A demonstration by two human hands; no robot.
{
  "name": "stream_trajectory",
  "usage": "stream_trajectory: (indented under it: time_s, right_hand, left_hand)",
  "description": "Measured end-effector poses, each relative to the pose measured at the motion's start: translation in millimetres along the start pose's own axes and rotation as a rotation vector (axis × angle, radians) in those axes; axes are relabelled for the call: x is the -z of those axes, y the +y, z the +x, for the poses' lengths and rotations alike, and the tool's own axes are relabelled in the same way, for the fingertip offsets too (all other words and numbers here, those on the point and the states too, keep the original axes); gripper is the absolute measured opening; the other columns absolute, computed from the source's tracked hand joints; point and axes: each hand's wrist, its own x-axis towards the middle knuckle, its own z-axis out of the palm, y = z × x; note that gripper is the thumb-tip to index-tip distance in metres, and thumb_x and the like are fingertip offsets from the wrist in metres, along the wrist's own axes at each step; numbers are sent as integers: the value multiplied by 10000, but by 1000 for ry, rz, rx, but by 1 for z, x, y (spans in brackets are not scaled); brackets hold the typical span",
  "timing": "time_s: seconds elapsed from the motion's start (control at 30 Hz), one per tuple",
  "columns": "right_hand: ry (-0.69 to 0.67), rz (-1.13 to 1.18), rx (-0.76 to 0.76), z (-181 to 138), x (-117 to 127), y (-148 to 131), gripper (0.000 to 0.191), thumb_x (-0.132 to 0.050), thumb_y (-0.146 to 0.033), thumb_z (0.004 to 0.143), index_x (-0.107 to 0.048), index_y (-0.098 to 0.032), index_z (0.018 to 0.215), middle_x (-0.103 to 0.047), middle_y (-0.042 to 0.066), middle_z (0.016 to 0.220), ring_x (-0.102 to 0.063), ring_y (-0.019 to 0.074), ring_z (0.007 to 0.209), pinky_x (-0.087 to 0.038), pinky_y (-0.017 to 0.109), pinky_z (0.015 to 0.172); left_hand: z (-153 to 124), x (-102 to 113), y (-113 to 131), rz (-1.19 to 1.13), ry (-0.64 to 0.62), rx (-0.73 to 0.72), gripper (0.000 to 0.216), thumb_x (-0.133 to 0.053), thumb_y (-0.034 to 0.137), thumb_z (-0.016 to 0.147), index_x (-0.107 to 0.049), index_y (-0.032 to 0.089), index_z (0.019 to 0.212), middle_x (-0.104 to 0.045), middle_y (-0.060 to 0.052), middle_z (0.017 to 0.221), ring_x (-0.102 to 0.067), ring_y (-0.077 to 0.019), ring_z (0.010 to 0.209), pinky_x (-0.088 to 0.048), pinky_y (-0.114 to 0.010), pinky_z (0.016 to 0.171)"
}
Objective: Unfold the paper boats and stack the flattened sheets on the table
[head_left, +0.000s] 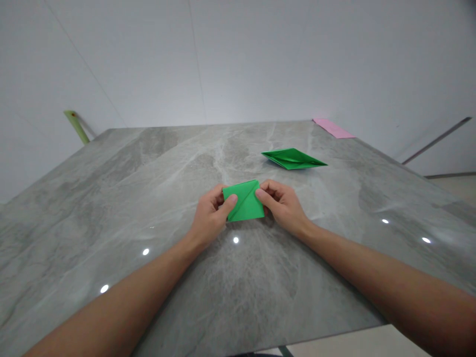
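Observation:
A small folded green paper [246, 202] with a diagonal crease is held just above the grey marble table [148, 188]. My left hand [208, 215] pinches its left edge, thumb on top. My right hand [283, 206] pinches its right edge in the same way. Both hands are closed on the paper, near the table's middle.
A second green paper [293, 158], folded into a long pointed shape, lies farther back on the right. A pink sheet [333, 128] rests at the table's far right corner. A green stick [77, 126] leans against the white wall at the left.

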Motion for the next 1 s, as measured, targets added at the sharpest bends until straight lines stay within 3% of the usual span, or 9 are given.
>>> stream_trajectory:
  time_s: [0.27,1.0]
  right_hand:
    - [-50,-252,107,-4,1,-1,342,-552,-425,912,-566,-177,677,-464,-32,569,-417,104,530,-327,245,504]
    - [37,-327,212,-8,3,-9,371,-561,-346,896,-595,-158,579,-455,-23,516,-402,97,497,-304,251,493]
  left_hand:
    - [2,2,3,225,78,-9,292,-622,419,858,-689,167,728,-596,18,640,-504,-120,596,-405,-234,564]
    - [-1,-1,7,104,115,51,242,-682,379,815,-746,164,723,-667,-1,665,-556,-134,627,-429,-243,593]
